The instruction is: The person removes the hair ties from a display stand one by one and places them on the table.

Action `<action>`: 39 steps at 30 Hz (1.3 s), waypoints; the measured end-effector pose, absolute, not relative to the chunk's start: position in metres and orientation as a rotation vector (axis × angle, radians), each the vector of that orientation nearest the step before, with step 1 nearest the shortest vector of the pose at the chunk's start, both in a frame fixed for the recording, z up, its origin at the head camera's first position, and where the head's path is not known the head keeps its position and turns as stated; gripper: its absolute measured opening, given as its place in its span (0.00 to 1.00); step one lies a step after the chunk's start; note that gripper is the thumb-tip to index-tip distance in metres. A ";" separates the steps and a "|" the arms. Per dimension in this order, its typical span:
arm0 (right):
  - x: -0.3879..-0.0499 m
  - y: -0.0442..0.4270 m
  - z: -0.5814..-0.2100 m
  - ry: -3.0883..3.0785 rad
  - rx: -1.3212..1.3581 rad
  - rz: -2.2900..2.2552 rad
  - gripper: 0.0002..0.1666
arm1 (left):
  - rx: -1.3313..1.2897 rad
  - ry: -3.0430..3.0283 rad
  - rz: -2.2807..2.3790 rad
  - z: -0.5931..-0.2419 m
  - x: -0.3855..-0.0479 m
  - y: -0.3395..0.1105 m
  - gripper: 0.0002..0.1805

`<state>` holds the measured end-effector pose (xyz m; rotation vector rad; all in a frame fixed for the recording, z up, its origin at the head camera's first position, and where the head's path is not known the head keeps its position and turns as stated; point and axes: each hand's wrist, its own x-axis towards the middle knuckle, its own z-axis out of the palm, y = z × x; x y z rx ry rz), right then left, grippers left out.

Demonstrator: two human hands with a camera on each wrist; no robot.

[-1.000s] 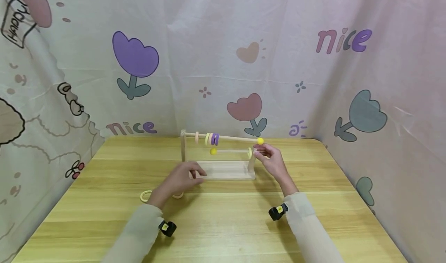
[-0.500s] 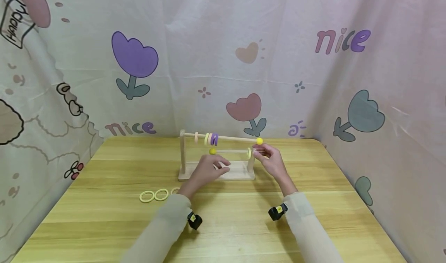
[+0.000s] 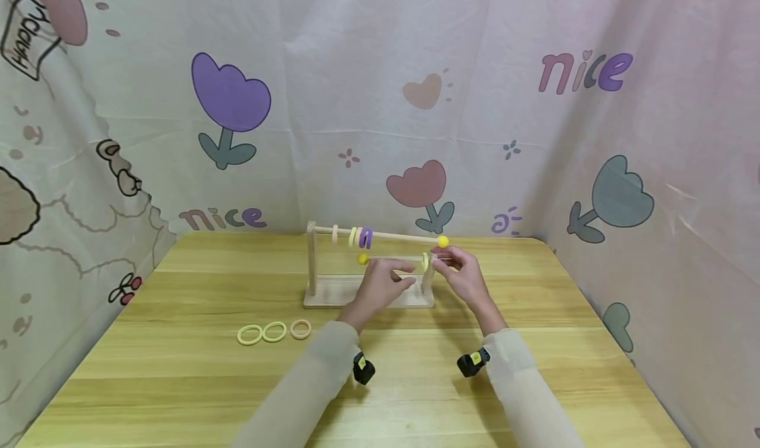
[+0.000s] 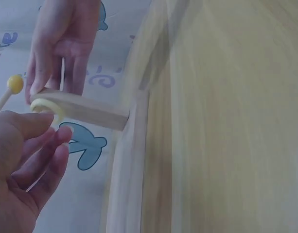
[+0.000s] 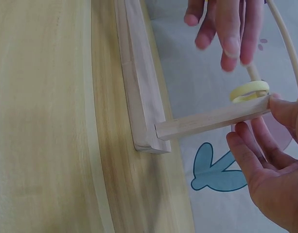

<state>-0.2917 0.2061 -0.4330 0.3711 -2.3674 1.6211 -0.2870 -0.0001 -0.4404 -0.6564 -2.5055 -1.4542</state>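
- The yellow ring (image 5: pixel 248 88) hangs around the lower rod (image 3: pixel 386 258), close to the short post (image 5: pixel 212 116); whether the two touch, I cannot tell.
- The right hand (image 3: pixel 466 276) pinches the top of this post between thumb and fingers.
- The left hand (image 3: pixel 382 283) is near the ring, its thumb and fingers apart; the right wrist view shows a gap between them and the ring.
- The lower rod ends in a yellow ball (image 3: pixel 363 258) at its free left end.
- Above it, the upper rod (image 3: pixel 404 237) reaches from the tall post (image 3: pixel 312 260) and carries a peach ring (image 3: pixel 335 235), then a cluster ending in purple rings (image 3: pixel 365 238).
- Both posts rise from a wooden base (image 3: pixel 332 293) on the bench (image 3: pixel 415 382).
- Front left, two loose yellow rings (image 3: pixel 250 344) and a loose peach ring (image 3: pixel 301 338) lie flat.
- Behind hangs a printed cloth (image 3: pixel 332 72).
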 end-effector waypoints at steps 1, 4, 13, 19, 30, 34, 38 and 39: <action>-0.292 0.206 -0.434 -2.364 0.373 1.623 0.15 | -0.651 -2.500 -1.451 -0.441 -0.288 0.002 0.13; -0.292 0.206 -0.433 -2.368 0.370 1.619 0.15 | -0.629 -2.489 -1.466 -0.441 -0.289 0.008 0.13; -0.285 0.202 -0.423 -2.408 0.347 1.600 0.15 | -0.580 -2.445 -1.647 -0.443 -0.291 0.024 0.13; -0.270 0.197 -0.402 -2.432 0.355 1.583 0.15 | -0.590 -2.431 -1.689 -0.445 -0.292 0.029 0.09; -0.292 0.207 -0.433 -2.378 0.367 1.614 0.15 | -0.541 -2.470 -1.661 -0.449 -0.292 0.021 0.09; -0.291 0.206 -0.432 -2.376 0.370 1.612 0.15 | -0.531 -2.483 -1.611 -0.450 -0.291 0.016 0.10; -0.290 0.205 -0.432 -2.379 0.373 1.609 0.15 | -0.562 -2.448 -1.559 -0.450 -0.290 0.010 0.09; -0.290 0.205 -0.432 -2.380 0.371 1.611 0.15 | -0.569 -2.437 -1.552 -0.450 -0.290 0.008 0.09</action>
